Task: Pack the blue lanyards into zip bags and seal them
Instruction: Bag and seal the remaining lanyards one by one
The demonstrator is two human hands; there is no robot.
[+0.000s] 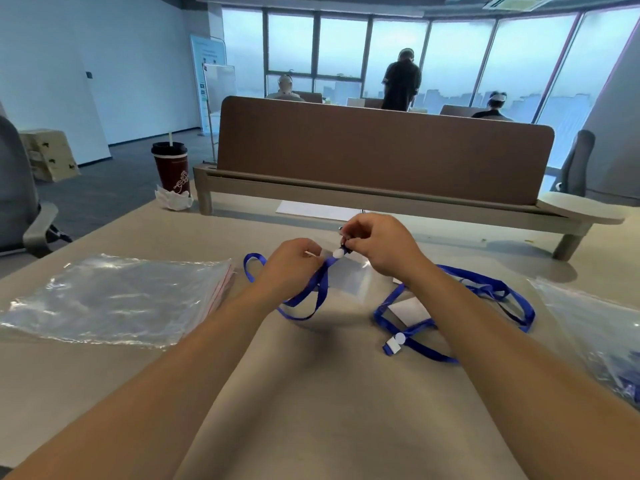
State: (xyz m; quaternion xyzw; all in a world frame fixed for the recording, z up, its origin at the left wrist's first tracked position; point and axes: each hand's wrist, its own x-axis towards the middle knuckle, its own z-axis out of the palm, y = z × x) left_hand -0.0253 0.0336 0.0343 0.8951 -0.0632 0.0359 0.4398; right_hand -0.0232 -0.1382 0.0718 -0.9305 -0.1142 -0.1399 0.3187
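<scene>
Both hands meet at 12 o'clock from the middle of the desk (pixel 311 393). The left hand (pixel 289 263) curls its fingers round the strap of a blue lanyard (pixel 322 282). The right hand (pixel 375 245) pinches that lanyard's dark clip end, just past the white bead (pixel 338 252). The loose loop hangs toward 6 o'clock and trails on the desk.

A second lanyard (pixel 450 308) lies at 4 o'clock from the hands, partly over a white card (pixel 407 310). The stack of zip bags (pixel 117 297) sits at 9 o'clock, well apart. A filled bag (pixel 602 341) (blue shows through it) lies at 3 o'clock by the frame edge.

The strap is not yet gathered, so the likeliest trouble is a stray loop poking out of a bag's mouth and stopping the zip from closing. The slick stacked bags could also come away several at once if one is tugged carelessly.
</scene>
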